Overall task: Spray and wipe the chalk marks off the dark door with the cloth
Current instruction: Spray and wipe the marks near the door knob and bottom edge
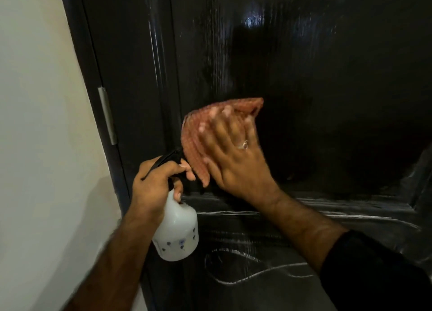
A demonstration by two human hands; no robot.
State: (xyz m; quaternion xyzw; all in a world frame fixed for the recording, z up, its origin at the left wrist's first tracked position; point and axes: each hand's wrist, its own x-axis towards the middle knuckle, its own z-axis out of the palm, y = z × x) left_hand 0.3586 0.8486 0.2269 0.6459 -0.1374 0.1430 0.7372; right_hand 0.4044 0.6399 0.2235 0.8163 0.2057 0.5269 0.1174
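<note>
- Right hand: fingers spread flat, pressing the pink cloth against the door, at the lower left of the upper panel. Hand and cloth blurred; judged mid-wipe.
- Left hand: wrapped round the neck of the white spray bottle, one finger at the black trigger. Bottle hangs just left of the cloth, nozzle toward the door.
- Upper panel: glossy, wet-looking, no chalk marks discernible. Judged cleaned or nearly so.
- Lower panel: white chalk marks plain to see, a loop and a long curving line, with fainter streaks along the ledge above them.
- Judgement: roughly the upper part done; lower marks are left to spray and wipe.
- Metal hinge on the frame, pale wall to the left.
</note>
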